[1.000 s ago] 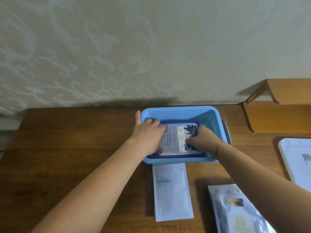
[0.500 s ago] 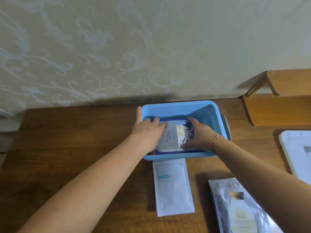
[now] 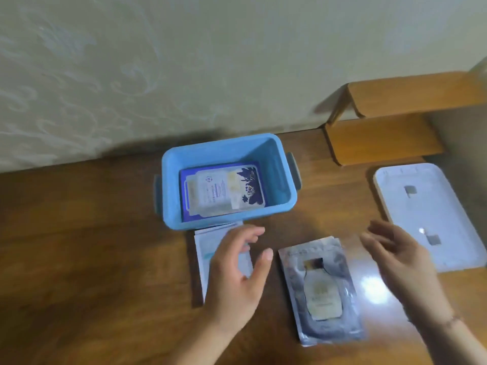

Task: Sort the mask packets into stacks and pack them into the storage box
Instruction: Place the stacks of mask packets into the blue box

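A blue storage box point(image 3: 279, 177) stands on the wooden table near the wall. Inside it lies a stack of mask packets point(image 3: 224, 192), white with a dark blue print. In front of the box a white packet point(image 3: 208, 243) lies flat, partly under my left hand point(image 3: 237, 275), which hovers over it with fingers spread and holds nothing. To its right a silver packet stack point(image 3: 324, 288) lies on the table. My right hand point(image 3: 398, 256) hangs open above the table, right of the silver stack, blurred by motion.
A white lid point(image 3: 427, 214) lies at the right side of the table. A wooden shelf point(image 3: 390, 119) stands against the wall at the back right. Bare table surface point(image 3: 92, 259) stretches to the left of the box.
Both hands have come out of the box, leaving the blue-print packets inside. They now hover near the packets on the table. The view has shifted to the right.
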Demonstrator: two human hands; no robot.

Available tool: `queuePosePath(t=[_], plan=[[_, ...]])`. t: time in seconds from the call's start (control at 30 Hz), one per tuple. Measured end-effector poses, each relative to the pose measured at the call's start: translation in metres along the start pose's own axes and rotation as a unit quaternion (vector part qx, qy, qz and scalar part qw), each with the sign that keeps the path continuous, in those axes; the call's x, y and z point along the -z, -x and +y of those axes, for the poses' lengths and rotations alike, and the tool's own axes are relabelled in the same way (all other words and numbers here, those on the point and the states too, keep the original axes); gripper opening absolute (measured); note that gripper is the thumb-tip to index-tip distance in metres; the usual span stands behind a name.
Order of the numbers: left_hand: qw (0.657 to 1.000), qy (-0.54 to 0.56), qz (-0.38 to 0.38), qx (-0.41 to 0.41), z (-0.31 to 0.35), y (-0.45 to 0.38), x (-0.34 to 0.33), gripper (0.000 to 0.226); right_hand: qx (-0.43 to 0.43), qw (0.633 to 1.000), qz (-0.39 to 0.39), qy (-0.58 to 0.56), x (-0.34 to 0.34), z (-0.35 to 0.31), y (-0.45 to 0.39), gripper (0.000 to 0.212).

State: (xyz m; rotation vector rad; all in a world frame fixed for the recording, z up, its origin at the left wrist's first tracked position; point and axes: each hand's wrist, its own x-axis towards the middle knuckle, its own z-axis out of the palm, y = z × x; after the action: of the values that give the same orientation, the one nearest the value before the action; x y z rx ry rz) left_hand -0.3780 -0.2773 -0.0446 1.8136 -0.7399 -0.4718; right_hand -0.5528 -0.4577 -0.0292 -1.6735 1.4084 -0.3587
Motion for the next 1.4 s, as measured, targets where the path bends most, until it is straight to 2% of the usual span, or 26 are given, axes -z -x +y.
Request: queuePosePath(t=[0.07,0.17,0.2,0.27,0.33,0.4,0.47,0.57,0.67,0.77,0.83,0.9,0.97,1.03,1.07,1.1,1.17,1.23,1.27,1.33,1.4], plan=[[0.989,0.046,-0.038,0.137,-0.011,0.031,-0.037,0.036,-0.078,0.996,-0.035,0.010,-0.005,0.040,0.013,0.074],[0.921,0.079,-0.121,0.363,-0.015,0.050,-0.075,0.063,-0.122,0.989,-0.080,-0.009,-0.018,0.063,0.028,0.052],[0.900,0.080,-0.138,0.407,-0.012,0.052,-0.085,0.071,-0.106,0.990,-0.095,-0.003,-0.021,0.064,0.030,0.048],[0.882,0.103,-0.130,0.441,-0.010,0.055,-0.103,0.071,-0.070,0.990,-0.122,0.009,-0.028,0.068,0.032,0.040],[0.878,0.147,-0.092,0.447,-0.008,0.055,-0.116,0.055,-0.091,0.987,-0.133,-0.021,-0.032,0.067,0.029,0.022],[0.868,0.163,-0.058,0.465,-0.005,0.050,-0.123,0.055,-0.149,0.975,-0.144,-0.077,-0.030,0.065,0.025,0.016],[0.858,0.164,-0.039,0.485,0.000,0.043,-0.123,0.056,-0.197,0.956,-0.182,-0.118,-0.025,0.069,0.016,0.027],[0.858,0.178,-0.028,0.481,0.008,0.039,-0.121,0.030,-0.197,0.945,-0.240,-0.103,-0.017,0.070,0.012,0.034],[0.878,0.153,-0.028,0.453,0.010,0.044,-0.121,0.019,-0.166,0.955,-0.209,-0.129,-0.019,0.067,0.018,0.035],[0.896,0.110,-0.046,0.427,0.004,0.053,-0.125,0.015,-0.151,0.955,-0.200,-0.161,-0.024,0.070,0.025,0.061],[0.896,0.101,-0.062,0.428,0.004,0.055,-0.123,0.020,-0.149,0.949,-0.198,-0.194,-0.024,0.073,0.027,0.070],[0.899,0.085,-0.099,0.419,0.001,0.056,-0.122,0.037,-0.156,0.936,-0.213,-0.234,-0.020,0.072,0.026,0.067],[0.920,0.018,-0.132,0.368,-0.001,0.058,-0.115,0.054,-0.181,0.908,-0.239,-0.292,-0.016,0.072,0.025,0.066],[0.942,-0.042,-0.133,0.305,0.003,0.057,-0.102,0.073,-0.219,0.869,-0.263,-0.357,-0.012,0.071,0.025,0.064],[0.947,-0.032,-0.119,0.296,0.003,0.056,-0.095,0.085,-0.227,0.853,-0.273,-0.382,-0.011,0.069,0.025,0.061],[0.940,0.023,-0.102,0.324,0.005,0.054,-0.087,0.094,-0.228,0.846,-0.279,-0.393,-0.010,0.063,0.027,0.055],[0.890,0.197,-0.096,0.401,0.010,0.048,-0.072,0.098,-0.220,0.844,-0.304,-0.383,-0.008,0.046,0.031,0.039],[0.836,0.331,-0.115,0.422,0.018,0.042,-0.061,0.079,-0.209,0.835,-0.344,-0.374,-0.008,0.027,0.035,0.031],[0.822,0.371,-0.113,0.417,0.022,0.040,-0.056,0.066,-0.208,0.829,-0.365,-0.370,-0.010,0.017,0.037,0.032],[0.815,0.404,-0.089,0.405,0.026,0.040,-0.047,0.053,-0.206,0.833,-0.380,-0.345,-0.015,0.003,0.041,0.034],[0.819,0.407,-0.057,0.399,0.023,0.040,-0.042,0.056,-0.179,0.847,-0.384,-0.323,-0.014,-0.005,0.040,0.035]])
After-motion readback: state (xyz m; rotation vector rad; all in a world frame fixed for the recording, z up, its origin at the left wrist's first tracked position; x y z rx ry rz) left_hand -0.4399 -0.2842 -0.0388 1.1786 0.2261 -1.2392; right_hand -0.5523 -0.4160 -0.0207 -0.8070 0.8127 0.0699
